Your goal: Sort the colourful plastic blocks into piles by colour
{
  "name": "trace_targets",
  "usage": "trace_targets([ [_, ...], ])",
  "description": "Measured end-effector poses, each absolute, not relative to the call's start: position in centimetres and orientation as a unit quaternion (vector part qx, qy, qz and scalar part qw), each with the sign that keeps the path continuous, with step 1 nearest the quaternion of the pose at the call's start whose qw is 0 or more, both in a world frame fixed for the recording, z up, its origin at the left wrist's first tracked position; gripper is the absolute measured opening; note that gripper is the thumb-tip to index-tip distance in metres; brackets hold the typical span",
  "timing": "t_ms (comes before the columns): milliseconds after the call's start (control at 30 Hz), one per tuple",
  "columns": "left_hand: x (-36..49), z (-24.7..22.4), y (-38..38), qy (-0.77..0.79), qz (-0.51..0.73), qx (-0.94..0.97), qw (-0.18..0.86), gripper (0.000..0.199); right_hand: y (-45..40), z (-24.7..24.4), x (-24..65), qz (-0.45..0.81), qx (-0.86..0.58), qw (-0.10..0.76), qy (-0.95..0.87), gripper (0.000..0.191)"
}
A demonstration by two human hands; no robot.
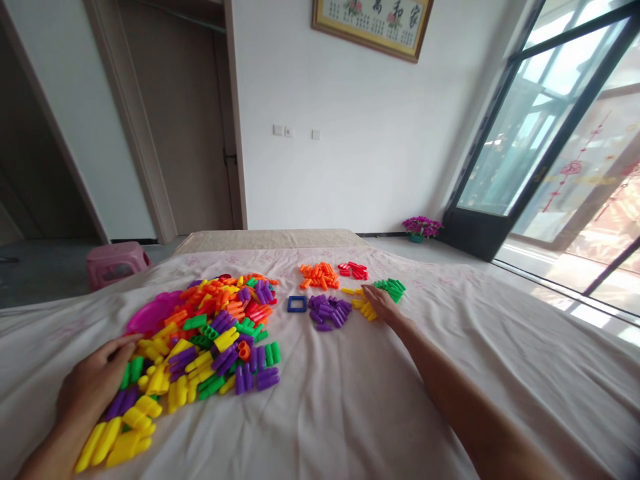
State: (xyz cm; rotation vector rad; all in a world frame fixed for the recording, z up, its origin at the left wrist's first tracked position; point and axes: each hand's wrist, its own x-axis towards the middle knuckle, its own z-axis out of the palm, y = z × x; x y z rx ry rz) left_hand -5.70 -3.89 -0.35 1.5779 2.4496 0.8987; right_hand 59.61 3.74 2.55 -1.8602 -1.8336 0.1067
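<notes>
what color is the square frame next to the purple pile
The square frame is dark blue, seen best in the head view.

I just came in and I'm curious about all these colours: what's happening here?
Someone's left hand is at the edge of a big mixed heap of plastic pieces. The right hand reaches out to a small yellow group. Around that sit separate green, purple, orange and red piles. Whether either hand grips a piece isn't clear.
</notes>
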Motion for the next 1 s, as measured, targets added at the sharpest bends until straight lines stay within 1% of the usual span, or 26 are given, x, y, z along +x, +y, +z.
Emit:
trace_targets([
  [67, -5.3, 0.0, -4.0, 0.821, 0.286, 0.49, 0.065, 0.052, 3.8, 2.2, 59.4, 0.044, -0.67, 0.257, -0.695, 0.046],
  [167, -4.8, 0.4, -4.1, 0.819, 0.292, 0.489, 0.075, 0.053, 3.9, 2.6, 58.5, 0.043, -0.669, 0.278, -0.688, 0.047],
  [267, -4.6, 0.7, -4.3, 0.806, 0.31, 0.497, 0.083, 0.051, 3.5, 3.8, 56.3, -0.003, -0.675, 0.312, -0.668, 0.044],
  [367, -4.3, 0.9, -4.5, 0.806, 0.315, 0.495, 0.084, 0.051, 2.3, 5.2, 52.1, -0.036, -0.613, 0.364, -0.7, 0.036],
  [433, -4.1, 1.2, -4.6, 0.811, 0.311, 0.489, 0.086, 0.052, 0.9, 5.9, 48.2, -0.002, -0.548, 0.378, -0.746, 0.029],
  [500, -4.0, 1.3, -4.7, 0.814, 0.306, 0.484, 0.092, 0.053, -0.8, 6.1, 44.1, 0.064, -0.477, 0.349, -0.804, 0.024],
  [567, -4.0, 1.3, -4.8, 0.814, 0.306, 0.483, 0.097, 0.054, -2.5, 6.0, 40.5, 0.097, -0.412, 0.312, -0.851, 0.023],
  [700, -4.1, 1.1, -4.8, 0.811, 0.308, 0.486, 0.105, 0.054, -4.9, 5.2, 36.2, 0.108, -0.337, 0.24, -0.904, 0.038],
  [800, -4.1, 1.1, -4.8, 0.813, 0.304, 0.486, 0.107, 0.055, -5.6, 4.8, 35.5, 0.11, -0.331, 0.199, -0.916, 0.042],
  [867, -4.0, 1.1, -4.8, 0.816, 0.303, 0.482, 0.103, 0.055, -5.8, 4.7, 35.6, 0.106, -0.349, 0.2, -0.909, 0.045],
  [933, -3.9, 1.2, -4.8, 0.822, 0.301, 0.474, 0.099, 0.055, -5.8, 4.7, 35.9, 0.105, -0.369, 0.219, -0.897, 0.047],
  [1000, -3.9, 1.3, -4.8, 0.826, 0.296, 0.47, 0.103, 0.055, -5.7, 4.7, 36.5, 0.112, -0.392, 0.246, -0.88, 0.04],
])
